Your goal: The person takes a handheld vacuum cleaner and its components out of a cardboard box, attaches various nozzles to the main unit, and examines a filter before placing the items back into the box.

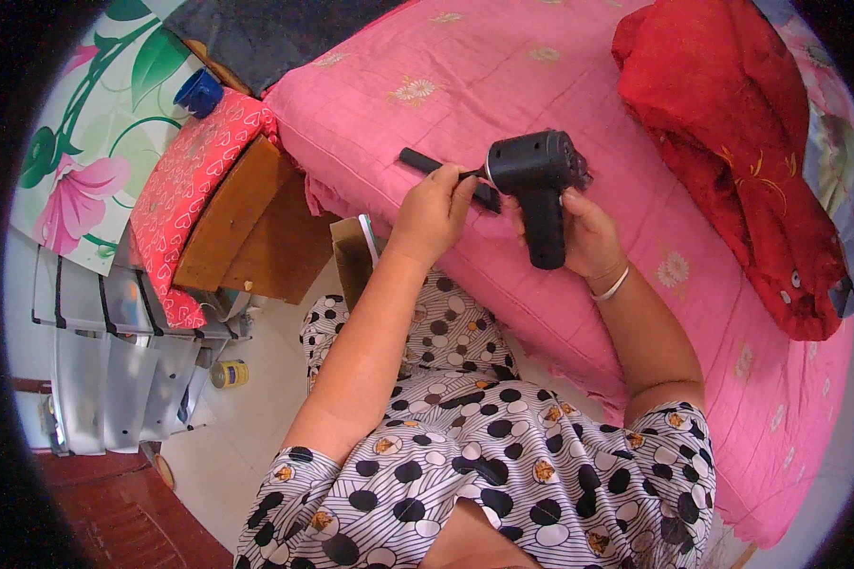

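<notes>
My right hand (pixel 588 232) is wrapped round the handle of a black pistol-shaped handheld device (pixel 531 166), perhaps a small blower or massage gun. A silver ring shows at the left end of its barrel. My left hand (pixel 434 213) is closed, thumb against fingers, close to that ring. A black stick-like piece (pixel 421 161) passes behind the left fingers, and its lower right end looks like a brush. Whether the fingers grip this piece or a small part at the device's tip is hidden. Both hands are above the edge of the pink bed.
A pink quilted cover (pixel 503 76) spreads over the bed, with a red cloth bundle (pixel 731 142) at the right. To the left stand a wooden cabinet (pixel 228 228) under a red heart-patterned cloth, a blue cup (pixel 199 92), a clear-panelled rack (pixel 114 370) and a yellow can (pixel 229 374) on the floor.
</notes>
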`<state>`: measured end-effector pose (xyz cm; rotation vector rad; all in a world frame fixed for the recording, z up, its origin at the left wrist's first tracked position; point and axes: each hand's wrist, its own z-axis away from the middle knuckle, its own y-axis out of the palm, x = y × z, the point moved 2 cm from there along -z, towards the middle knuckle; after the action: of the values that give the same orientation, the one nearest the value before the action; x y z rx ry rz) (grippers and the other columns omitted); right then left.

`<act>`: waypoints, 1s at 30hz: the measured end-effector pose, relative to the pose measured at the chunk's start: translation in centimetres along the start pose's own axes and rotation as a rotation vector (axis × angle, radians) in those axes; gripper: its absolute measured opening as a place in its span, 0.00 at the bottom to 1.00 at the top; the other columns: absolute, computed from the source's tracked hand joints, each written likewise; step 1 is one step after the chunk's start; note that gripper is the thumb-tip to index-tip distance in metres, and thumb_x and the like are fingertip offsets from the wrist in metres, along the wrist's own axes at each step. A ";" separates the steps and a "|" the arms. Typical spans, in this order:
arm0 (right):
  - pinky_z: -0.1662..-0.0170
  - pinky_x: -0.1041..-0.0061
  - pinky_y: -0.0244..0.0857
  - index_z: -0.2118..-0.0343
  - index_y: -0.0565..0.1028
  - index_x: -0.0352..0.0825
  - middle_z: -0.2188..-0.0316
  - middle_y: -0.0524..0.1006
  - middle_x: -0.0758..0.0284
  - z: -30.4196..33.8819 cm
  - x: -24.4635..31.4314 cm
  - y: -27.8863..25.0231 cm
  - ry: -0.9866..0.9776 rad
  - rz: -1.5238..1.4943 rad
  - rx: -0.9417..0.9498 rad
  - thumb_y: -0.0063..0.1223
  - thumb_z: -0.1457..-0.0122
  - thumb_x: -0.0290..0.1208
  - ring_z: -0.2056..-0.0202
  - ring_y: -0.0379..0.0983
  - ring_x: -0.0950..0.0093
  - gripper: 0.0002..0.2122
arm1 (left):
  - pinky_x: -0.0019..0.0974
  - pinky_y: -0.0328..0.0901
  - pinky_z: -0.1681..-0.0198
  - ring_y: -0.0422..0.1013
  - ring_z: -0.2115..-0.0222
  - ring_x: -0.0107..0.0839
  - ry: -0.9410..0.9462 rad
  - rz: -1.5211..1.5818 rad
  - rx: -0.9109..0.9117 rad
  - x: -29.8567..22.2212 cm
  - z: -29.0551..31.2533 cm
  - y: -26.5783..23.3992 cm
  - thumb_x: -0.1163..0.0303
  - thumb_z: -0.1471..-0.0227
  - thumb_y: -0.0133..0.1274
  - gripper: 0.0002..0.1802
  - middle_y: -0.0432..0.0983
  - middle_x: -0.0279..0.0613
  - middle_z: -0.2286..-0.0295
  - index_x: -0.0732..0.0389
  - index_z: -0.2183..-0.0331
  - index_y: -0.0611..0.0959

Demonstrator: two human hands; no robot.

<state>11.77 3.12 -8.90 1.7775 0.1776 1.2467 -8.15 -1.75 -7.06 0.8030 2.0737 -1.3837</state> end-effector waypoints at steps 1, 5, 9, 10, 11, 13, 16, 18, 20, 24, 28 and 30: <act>0.57 0.69 0.70 0.47 0.64 0.29 0.55 0.74 0.55 0.0 -0.1 -0.1 0.000 0.002 0.005 0.41 0.40 0.41 0.62 0.75 0.66 0.23 | 0.40 0.66 0.65 0.73 0.68 0.47 -0.004 -0.005 0.003 0.2 0.0 0.0 0.66 0.43 0.45 0.11 0.75 0.51 0.71 0.64 0.64 0.76; 0.57 0.69 0.70 0.47 0.64 0.28 0.55 0.73 0.54 0.0 -0.2 -0.1 -0.016 0.000 -0.033 0.42 0.40 0.41 0.62 0.75 0.66 0.24 | 0.40 0.66 0.66 0.73 0.68 0.47 0.029 -0.038 -0.019 0.1 0.0 -0.2 0.68 0.45 0.47 0.09 0.75 0.52 0.70 0.63 0.65 0.76; 0.57 0.69 0.70 0.47 0.64 0.28 0.55 0.73 0.54 0.0 -0.3 -0.2 -0.013 -0.024 -0.031 0.43 0.41 0.43 0.61 0.75 0.65 0.25 | 0.40 0.67 0.66 0.73 0.69 0.47 -0.023 -0.041 -0.022 1.2 0.0 -0.3 0.72 0.47 0.50 0.07 0.75 0.52 0.70 0.63 0.65 0.76; 0.57 0.69 0.70 0.47 0.64 0.28 0.56 0.74 0.54 0.1 -0.3 -0.2 0.001 -0.030 -0.043 0.43 0.41 0.44 0.61 0.75 0.65 0.26 | 0.40 0.67 0.65 0.73 0.68 0.47 0.017 -0.042 -0.044 1.4 0.0 -0.4 0.74 0.49 0.50 0.07 0.75 0.51 0.70 0.63 0.65 0.76; 0.57 0.69 0.70 0.47 0.64 0.28 0.56 0.74 0.54 0.1 -0.3 -0.2 0.015 -0.035 -0.056 0.43 0.42 0.45 0.61 0.75 0.65 0.27 | 0.39 0.67 0.65 0.73 0.68 0.47 0.057 -0.043 -0.065 1.6 0.0 -0.4 0.76 0.50 0.51 0.07 0.75 0.51 0.70 0.63 0.65 0.77; 0.58 0.69 0.71 0.47 0.64 0.28 0.56 0.74 0.54 0.2 -0.3 -0.2 0.049 -0.053 -0.032 0.44 0.42 0.45 0.62 0.75 0.65 0.26 | 0.39 0.67 0.64 0.74 0.67 0.46 0.089 -0.047 -0.057 1.5 0.0 -0.6 0.78 0.51 0.51 0.09 0.75 0.51 0.69 0.62 0.64 0.77; 0.60 0.68 0.71 0.48 0.65 0.29 0.57 0.74 0.54 0.0 -0.6 -0.2 0.079 -0.057 0.004 0.45 0.42 0.44 0.63 0.75 0.65 0.25 | 0.38 0.67 0.63 0.73 0.66 0.46 0.093 -0.033 -0.019 1.7 0.1 -0.5 0.81 0.54 0.51 0.12 0.76 0.50 0.69 0.62 0.64 0.78; 0.60 0.67 0.72 0.48 0.65 0.29 0.57 0.74 0.55 -0.1 -0.6 -0.1 0.079 -0.043 0.015 0.45 0.42 0.44 0.63 0.76 0.65 0.25 | 0.38 0.67 0.62 0.73 0.65 0.45 0.064 -0.015 0.012 1.7 0.1 -0.2 0.82 0.55 0.51 0.13 0.76 0.50 0.69 0.61 0.63 0.78; 0.61 0.66 0.72 0.49 0.65 0.30 0.58 0.75 0.56 0.1 -0.7 0.2 0.093 -0.044 0.001 0.46 0.42 0.43 0.64 0.76 0.65 0.24 | 0.41 0.66 0.65 0.71 0.66 0.51 0.073 0.044 -0.026 1.5 0.2 -0.1 0.82 0.57 0.49 0.11 0.73 0.52 0.71 0.63 0.67 0.77; 0.62 0.71 0.69 0.48 0.64 0.25 0.56 0.73 0.54 0.4 -1.1 0.1 0.106 0.049 -0.062 0.43 0.45 0.50 0.65 0.74 0.66 0.32 | 0.39 0.65 0.65 0.70 0.67 0.51 0.076 0.098 0.002 1.8 0.4 -0.1 0.83 0.58 0.50 0.12 0.73 0.52 0.71 0.63 0.67 0.77; 0.61 0.70 0.70 0.49 0.66 0.26 0.58 0.74 0.55 0.4 -1.1 0.3 0.117 0.014 0.000 0.42 0.43 0.49 0.65 0.75 0.66 0.29 | 0.39 0.63 0.67 0.67 0.70 0.52 0.039 0.096 0.059 1.9 0.5 0.0 0.84 0.61 0.51 0.09 0.70 0.52 0.74 0.64 0.72 0.73; 0.60 0.69 0.71 0.50 0.67 0.28 0.59 0.75 0.55 0.4 -1.1 0.4 0.120 -0.025 0.033 0.41 0.41 0.47 0.65 0.76 0.66 0.26 | 0.39 0.63 0.68 0.66 0.71 0.52 0.010 0.084 0.089 2.2 0.5 0.2 0.85 0.62 0.51 0.09 0.68 0.52 0.75 0.64 0.74 0.71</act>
<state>11.45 2.00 -9.33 1.7241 0.2888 1.3399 -9.48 -1.74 -8.86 0.9244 1.9740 -1.4369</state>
